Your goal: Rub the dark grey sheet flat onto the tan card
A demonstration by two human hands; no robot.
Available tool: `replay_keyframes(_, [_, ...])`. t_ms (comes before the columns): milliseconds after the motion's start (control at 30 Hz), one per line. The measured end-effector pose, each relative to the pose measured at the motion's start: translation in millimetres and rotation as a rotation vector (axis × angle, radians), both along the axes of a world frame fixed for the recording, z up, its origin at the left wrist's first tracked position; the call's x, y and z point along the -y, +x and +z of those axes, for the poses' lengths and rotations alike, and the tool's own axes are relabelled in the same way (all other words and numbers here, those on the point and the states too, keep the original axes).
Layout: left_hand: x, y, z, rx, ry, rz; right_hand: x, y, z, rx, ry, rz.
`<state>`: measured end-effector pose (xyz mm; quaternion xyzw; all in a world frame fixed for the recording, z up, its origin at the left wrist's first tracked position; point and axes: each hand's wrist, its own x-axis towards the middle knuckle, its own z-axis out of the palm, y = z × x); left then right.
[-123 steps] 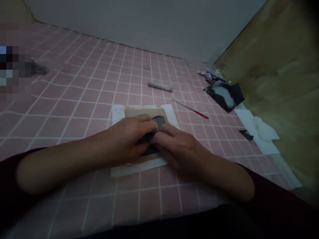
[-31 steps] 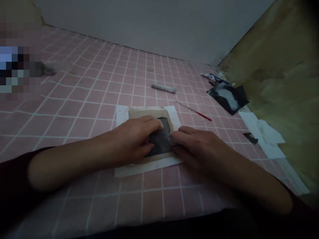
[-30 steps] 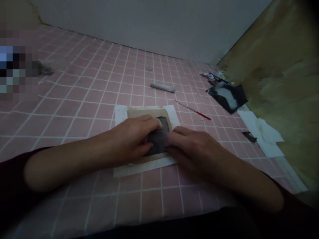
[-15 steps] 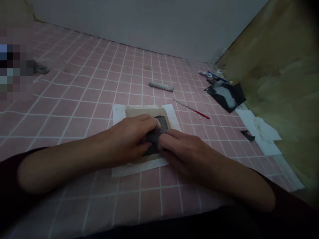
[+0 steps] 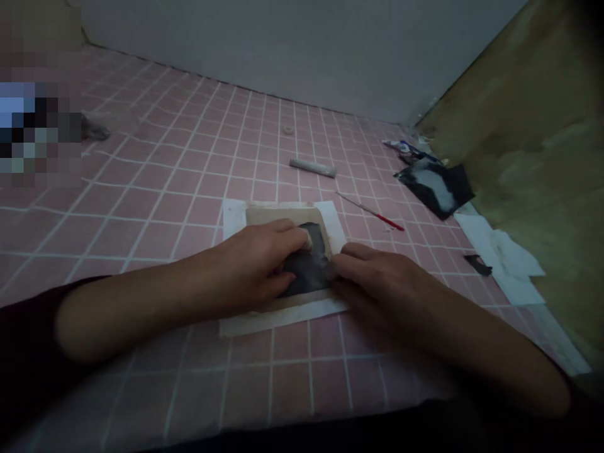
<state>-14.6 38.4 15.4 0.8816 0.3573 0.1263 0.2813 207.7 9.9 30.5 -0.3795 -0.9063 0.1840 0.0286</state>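
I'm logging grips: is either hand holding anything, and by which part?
Cannot be told: the left hand covers the left of the dark sheet; the right hand, curled at the sheet's right edge, hides any hold.

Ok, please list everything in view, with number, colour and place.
cloth: one, pink checked, underneath
paper: one, white, on cloth
board: one, tan, on paper
dark sheet: one, blackish, on board
pale bit: one, whitish, over dark sheet
rod: one, grey, beyond board
thin tool: one, red handle, right of board
ring: one, pale, beyond rod
patched sheet: one, black and white, right
clutter: uncountable, mixed, behind patched sheet
loose papers: uncountable, white, right
scrap: one, black, beside loose papers
blurry item: one, greyish, far left
wall: one, grey, far
panel: one, yellowish, right
left hand: one, bare, on dark sheet
right hand: one, bare, at dark sheet
sleeves: two, dark, on arms
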Motion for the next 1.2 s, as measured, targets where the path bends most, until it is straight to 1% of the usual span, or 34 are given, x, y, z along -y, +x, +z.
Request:
replay_keyframes(67, [-0.1, 0.4, -0.5, 0.014, 0.009, 0.003, 0.3, -4.7, -0.8, -0.066, -0.004, 0.003])
replay_keyframes(167, [-0.1, 1.1, -0.9, 0.03, 0.02, -0.002, 0.9, -10.9, -2.2, -0.18, -0.008, 0.066])
replay_keyframes(233, [0.1, 1.6, -0.1, 0.015, 0.007, -0.001, -0.2, -8.7, -0.8, -0.142, -0.019, 0.058])
replay_keyframes(300, [0.5, 1.7, 0.8, -0.008, -0.01, 0.004, -2.0, -4.0, 1.3, -0.055, -0.022, 0.0])
replay_keyframes(367, [0.8, 1.4, 0.8, -0.011, -0.011, 0.002, -3.3, -2.3, 1.1, -0.029, -0.002, -0.027])
replay_keyframes(500, [0.3, 0.2, -2.5, 0.041, 0.036, -0.007, -4.2, -10.3, -5.9, -0.165, 0.038, 0.043])
replay_keyframes(567, [0.1, 0.0, -3.3, 0.049, 0.038, -0.002, -6.2, -11.0, -7.4, -0.194, 0.034, 0.06])
replay_keyframes(667, [0.5, 0.3, -1.7, 0.014, 0.0, 0.0, -11.8, -2.7, -2.9, -0.147, 0.011, -0.003])
replay_keyframes(733, [1.1, 0.7, 0.1, -0.008, -0.017, 0.004, -16.2, 4.0, 2.1, -0.193, -0.075, -0.059])
replay_keyframes(767, [1.4, 0.8, 0.8, -0.011, -0.017, 0.007, -18.3, 6.2, 4.4, -0.252, -0.162, -0.078])
replay_keyframes(867, [2.3, 0.8, 1.0, 0.001, -0.014, 0.007, -23.1, 8.2, 8.2, -0.465, -0.53, -0.135])
replay_keyframes(933, [2.7, 0.5, -0.1, 0.008, -0.021, 0.005, -25.5, 7.6, 7.2, -0.586, -0.717, -0.167])
replay_keyframes(1100, [3.5, -0.8, -3.0, 0.042, -0.019, 0.003, -31.0, 8.9, -3.4, -0.789, -0.952, -0.199])
replay_keyframes(1200, [3.9, -1.0, -3.1, 0.061, -0.019, -0.004, -33.3, 10.0, -7.9, -0.829, -1.008, -0.207])
